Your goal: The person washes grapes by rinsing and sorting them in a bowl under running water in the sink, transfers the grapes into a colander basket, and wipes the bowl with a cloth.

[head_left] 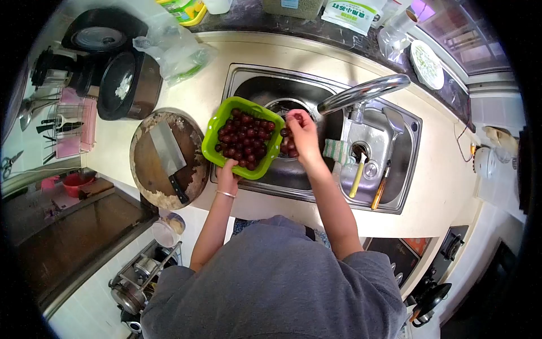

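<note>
A green plastic basket (212, 135) full of dark red grapes (244, 138) is held over the left edge of the steel sink. My left hand (228, 174) grips its near edge, fingers partly hidden beneath it. Just right of the basket, above the left basin, my right hand (303, 134) is closed at the fingertips on some grapes (289, 146), several of which hang below the fingers. A metal bowl or strainer, partly hidden by the basket and my right hand, lies in the basin under them.
The curved faucet (367, 93) reaches over the sink (415, 164) from the back right. Brushes and a striped cloth (337, 151) lie at the right basin. On the left, a cleaver (168, 150) rests on a round chopping board (141, 169), near a black pot (148, 85) and plastic bags (175, 53).
</note>
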`<state>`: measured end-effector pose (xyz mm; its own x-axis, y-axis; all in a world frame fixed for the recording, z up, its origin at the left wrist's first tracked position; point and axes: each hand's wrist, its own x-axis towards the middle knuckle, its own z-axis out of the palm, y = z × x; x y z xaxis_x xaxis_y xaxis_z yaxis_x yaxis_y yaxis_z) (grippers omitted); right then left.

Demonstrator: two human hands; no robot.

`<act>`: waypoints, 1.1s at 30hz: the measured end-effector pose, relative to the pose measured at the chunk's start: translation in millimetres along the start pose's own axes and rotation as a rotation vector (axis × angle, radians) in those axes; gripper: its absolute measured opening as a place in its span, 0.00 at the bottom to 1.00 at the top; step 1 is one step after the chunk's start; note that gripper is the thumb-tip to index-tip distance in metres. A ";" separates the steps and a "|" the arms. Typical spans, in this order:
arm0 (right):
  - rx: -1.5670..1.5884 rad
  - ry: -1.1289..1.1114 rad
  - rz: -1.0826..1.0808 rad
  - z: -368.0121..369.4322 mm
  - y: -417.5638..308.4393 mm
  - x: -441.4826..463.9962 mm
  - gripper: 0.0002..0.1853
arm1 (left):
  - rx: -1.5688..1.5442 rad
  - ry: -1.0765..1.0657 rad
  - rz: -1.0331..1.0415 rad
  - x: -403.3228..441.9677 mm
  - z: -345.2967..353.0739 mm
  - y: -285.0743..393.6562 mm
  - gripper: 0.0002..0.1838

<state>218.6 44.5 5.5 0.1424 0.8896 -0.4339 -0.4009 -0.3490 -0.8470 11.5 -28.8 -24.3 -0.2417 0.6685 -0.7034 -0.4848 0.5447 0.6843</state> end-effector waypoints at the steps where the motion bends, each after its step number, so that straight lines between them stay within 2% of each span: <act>1: -0.064 -0.035 -0.077 12.4 -4.6 -7.7 0.03 | 0.010 -0.028 -0.024 0.0 -0.5 -2.6 0.09; 4: -0.139 -0.166 -0.220 43.0 -1.7 -21.2 0.03 | -0.003 -0.081 -0.012 -0.5 1.2 -12.0 0.13; 6: -0.270 -0.252 -0.311 54.9 15.6 -19.8 0.06 | 0.013 -0.096 -0.011 -10.4 10.0 -7.4 0.19; 8: -0.561 -0.376 -0.514 50.5 13.6 -25.9 0.10 | 0.003 -0.110 -0.030 -13.1 12.0 -4.2 0.19; 10: -0.681 -0.469 -0.553 46.6 1.7 -31.2 0.11 | -0.009 -0.120 -0.053 -13.9 12.5 -3.3 0.19; 12: -0.514 -0.484 -0.357 36.7 -3.8 -28.0 0.10 | -0.013 -0.095 -0.023 -13.3 12.5 -4.1 0.20; 13: -0.571 -0.419 -0.201 35.0 -35.4 -34.2 0.09 | -0.015 -0.093 -0.025 -10.3 10.2 -5.5 0.20; 15: -0.606 -0.149 -0.438 17.7 -31.7 -16.2 0.06 | 0.048 -0.098 0.029 0.6 -0.1 -10.6 0.22; 16: -0.468 -0.047 -0.446 6.0 -20.5 0.6 0.06 | 0.047 -0.093 0.027 6.6 -5.3 -13.6 0.22; 18: -0.529 0.123 -0.453 -25.0 8.5 35.6 0.06 | 0.072 -0.122 0.111 15.9 -13.6 -18.8 0.14; 20: -0.709 0.170 -0.366 -52.7 51.6 66.9 0.06 | 0.059 -0.098 0.117 13.4 -10.8 -11.8 0.15; 22: -1.026 0.123 -0.209 -70.1 92.2 90.0 0.10 | 0.051 -0.070 0.126 7.8 -7.3 -0.9 0.15; 25: -1.264 0.010 -0.092 -76.4 123.8 108.6 0.22 | 0.032 -0.034 0.121 2.2 -1.6 11.7 0.15; 26: -1.334 -0.020 -0.047 -75.6 129.4 113.7 0.26 | 0.014 -0.036 0.113 2.0 -1.0 14.2 0.15; 29: -1.342 -0.050 0.040 -61.6 135.5 119.3 0.30 | -0.017 -0.031 0.086 -0.2 3.3 23.3 0.16; 33: -1.481 -0.205 -0.076 -57.1 161.3 115.1 0.34 | -0.046 -0.044 0.053 3.0 0.3 26.2 0.15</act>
<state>222.1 73.8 -198.6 -0.0563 0.8998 -0.4327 0.8757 -0.1636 -0.4542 -1.7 -12.4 -8.4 -0.2311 0.7182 -0.6564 -0.5107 0.4846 0.7101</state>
